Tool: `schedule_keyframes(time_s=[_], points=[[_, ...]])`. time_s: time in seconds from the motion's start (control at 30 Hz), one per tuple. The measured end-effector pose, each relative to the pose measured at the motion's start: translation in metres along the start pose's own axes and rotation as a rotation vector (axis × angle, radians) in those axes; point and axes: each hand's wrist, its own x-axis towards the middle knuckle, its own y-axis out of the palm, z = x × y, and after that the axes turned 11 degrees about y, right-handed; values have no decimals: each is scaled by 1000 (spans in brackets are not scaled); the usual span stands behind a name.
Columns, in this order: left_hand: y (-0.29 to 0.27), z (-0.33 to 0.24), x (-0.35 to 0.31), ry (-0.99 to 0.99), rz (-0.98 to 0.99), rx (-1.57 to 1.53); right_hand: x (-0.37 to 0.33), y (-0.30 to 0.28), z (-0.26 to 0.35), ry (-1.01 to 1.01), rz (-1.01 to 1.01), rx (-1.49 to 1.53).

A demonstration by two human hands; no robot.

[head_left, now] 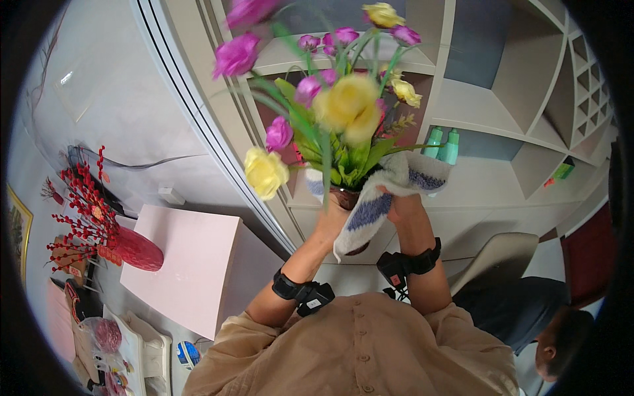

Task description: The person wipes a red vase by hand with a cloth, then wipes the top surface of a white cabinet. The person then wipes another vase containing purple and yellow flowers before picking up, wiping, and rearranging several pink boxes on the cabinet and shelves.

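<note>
A dark vase [345,197] of artificial flowers is held up in front of me, before the shelves. Yellow blooms [347,109] and purple blooms [236,55] stand above long green leaves; some are smeared by motion. My left hand [331,216] is closed round the vase's left side, its fingers partly hidden. A white-grey towel with blue-purple bands [371,214] drapes over the vase's right side and hangs below it. My right hand [400,206] is closed on the towel against the vase, its fingers mostly covered by the cloth.
Built-in shelves [475,105] rise ahead, with green bottles [449,146] on one. At left, a red vase with berry branches [140,249] stands on a pale pink cabinet [191,247]. A seated person [528,317] and a chair [498,261] are close on my right.
</note>
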Motion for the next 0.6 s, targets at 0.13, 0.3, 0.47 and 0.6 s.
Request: schedule_keyframes(time_s=[0.13,0.3,0.47,0.6], points=[[0,-10,-7,-220,104,-133,14,-75,-23,-12,170,69],[-19,-13,-7,-408,133,-49,0,-17,-11,-77,49,12],[-23,-17,-11,-453,115,-223,-6,-4,-10,-147,-7,-84],[-25,-20,-9,-511,301,-493,-30,-24,-23,-96,14,-161]])
